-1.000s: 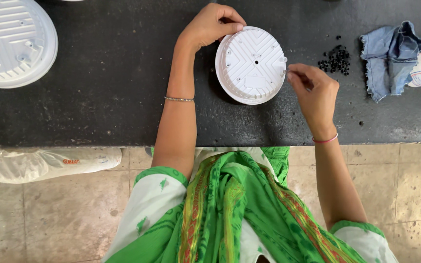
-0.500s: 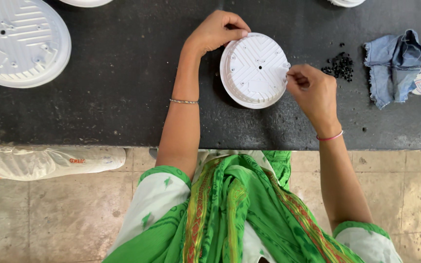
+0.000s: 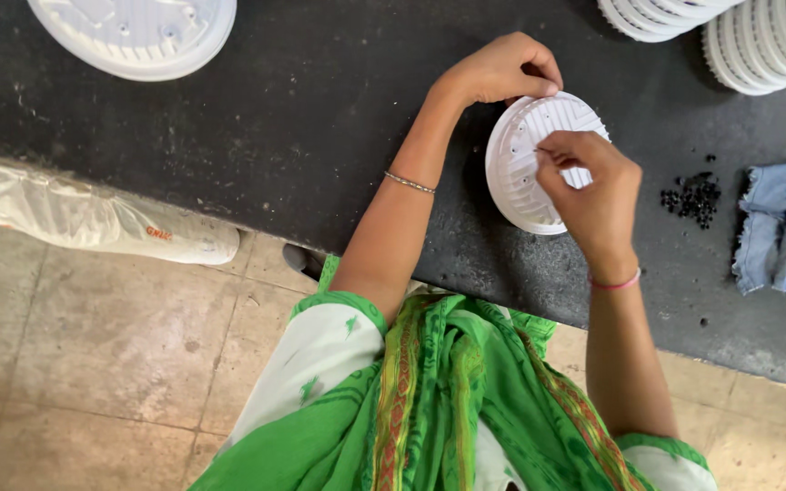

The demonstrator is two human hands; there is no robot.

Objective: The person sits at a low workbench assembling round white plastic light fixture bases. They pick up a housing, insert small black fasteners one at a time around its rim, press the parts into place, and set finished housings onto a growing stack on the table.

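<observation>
Gripping white disc [image 3: 525, 173] rim, left hand [image 3: 502, 68]; bare counter [image 3: 320, 136] leftward

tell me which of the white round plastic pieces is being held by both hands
The small ribbed white disc at the counter's front edge: left hand grips its rim, right hand covers it. The others lie untouched.

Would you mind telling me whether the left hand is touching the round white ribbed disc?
Touching. The head view shows the left hand gripping the far rim of the white ribbed disc, its fingers curled over the edge with no gap.
</observation>
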